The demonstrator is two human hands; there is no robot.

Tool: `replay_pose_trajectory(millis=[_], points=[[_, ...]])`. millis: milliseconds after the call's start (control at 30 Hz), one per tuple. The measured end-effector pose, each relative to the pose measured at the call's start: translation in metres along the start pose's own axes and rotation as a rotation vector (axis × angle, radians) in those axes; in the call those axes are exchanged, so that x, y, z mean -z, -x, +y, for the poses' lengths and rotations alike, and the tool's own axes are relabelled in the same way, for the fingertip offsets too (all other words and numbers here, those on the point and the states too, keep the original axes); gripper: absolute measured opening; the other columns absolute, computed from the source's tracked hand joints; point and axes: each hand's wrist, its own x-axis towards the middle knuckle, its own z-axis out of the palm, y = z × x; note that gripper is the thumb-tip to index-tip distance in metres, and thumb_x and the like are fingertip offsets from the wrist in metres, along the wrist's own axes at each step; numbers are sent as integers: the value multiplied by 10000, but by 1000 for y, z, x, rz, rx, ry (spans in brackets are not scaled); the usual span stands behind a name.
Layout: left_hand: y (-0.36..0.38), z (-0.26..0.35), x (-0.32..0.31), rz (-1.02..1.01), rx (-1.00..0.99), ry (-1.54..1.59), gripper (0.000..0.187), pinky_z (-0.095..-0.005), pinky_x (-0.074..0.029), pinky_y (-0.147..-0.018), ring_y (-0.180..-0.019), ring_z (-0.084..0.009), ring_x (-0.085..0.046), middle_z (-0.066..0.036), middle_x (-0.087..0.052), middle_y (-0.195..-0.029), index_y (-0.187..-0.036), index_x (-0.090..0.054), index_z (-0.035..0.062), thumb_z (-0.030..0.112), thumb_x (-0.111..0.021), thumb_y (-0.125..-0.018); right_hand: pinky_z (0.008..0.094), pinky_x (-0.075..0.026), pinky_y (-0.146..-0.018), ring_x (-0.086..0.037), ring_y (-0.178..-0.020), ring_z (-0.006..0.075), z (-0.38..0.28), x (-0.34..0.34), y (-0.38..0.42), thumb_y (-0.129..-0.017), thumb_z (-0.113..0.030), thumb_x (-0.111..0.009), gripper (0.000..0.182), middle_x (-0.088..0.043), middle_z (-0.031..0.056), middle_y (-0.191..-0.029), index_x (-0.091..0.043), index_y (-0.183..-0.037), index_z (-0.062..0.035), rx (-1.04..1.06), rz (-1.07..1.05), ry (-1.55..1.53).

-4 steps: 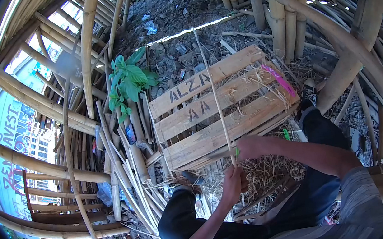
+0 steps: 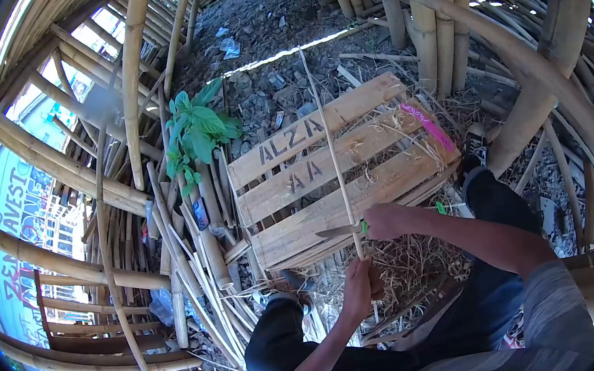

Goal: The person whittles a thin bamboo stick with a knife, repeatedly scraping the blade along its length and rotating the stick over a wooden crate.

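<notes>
My left hand [image 2: 359,289] is closed around the lower end of a long, thin bamboo strip [image 2: 327,126]. The strip slants up and away over a wooden crate [image 2: 304,181] with dark lettering on its slats. A little above that grip, my right hand [image 2: 386,221] is wrapped round the green handle of a knife [image 2: 335,232]. Its blade points left and lies across the strip, apparently touching it. Most of the knife's handle is hidden inside my fingers.
Straw-like shavings [image 2: 411,268] cover the ground by my legs. Cut bamboo pieces [image 2: 213,259] and a leafy green plant [image 2: 195,127] are left of the crate. Thick bamboo poles [image 2: 432,20] rise at the right, and a bamboo lattice [image 2: 84,263] runs along the left.
My right hand and the knife have moved slightly up along the strip, away from my left hand. The blade was blurred and now shows clearly. The left hand keeps its hold.
</notes>
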Motion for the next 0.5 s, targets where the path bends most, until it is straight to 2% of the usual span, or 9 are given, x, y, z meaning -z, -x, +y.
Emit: replay_pose_trajectory(millis=[167,233,500], points=[[-6,3,2,-166,46,147,261,-227,-141,-372,-412,-54,-176,53,-206,-542,-704,-319,170,257,-338,-949,443,-500,-681,-625,-739,385,6,8,3,-703,-265,-540,346,-620,258,-752,-624,-771,63,9,-13,-87],[-10,0,5,-178,54,163,270,-229,-141,-373,-417,-55,-174,52,-204,-545,-702,-313,169,267,-334,-952,437,-501,-655,-624,-701,383,9,7,1,-692,-284,-556,369,-622,249,-733,-624,-790,65,76,-61,-66],[-5,2,3,-158,32,62,252,-234,-155,-382,-431,-59,-184,43,-205,-556,-740,-288,156,258,-318,-969,436,-491,-649,-623,-705,372,0,21,9,-704,-289,-550,381,-619,252,-743,-623,-797,72,52,-144,-146]])
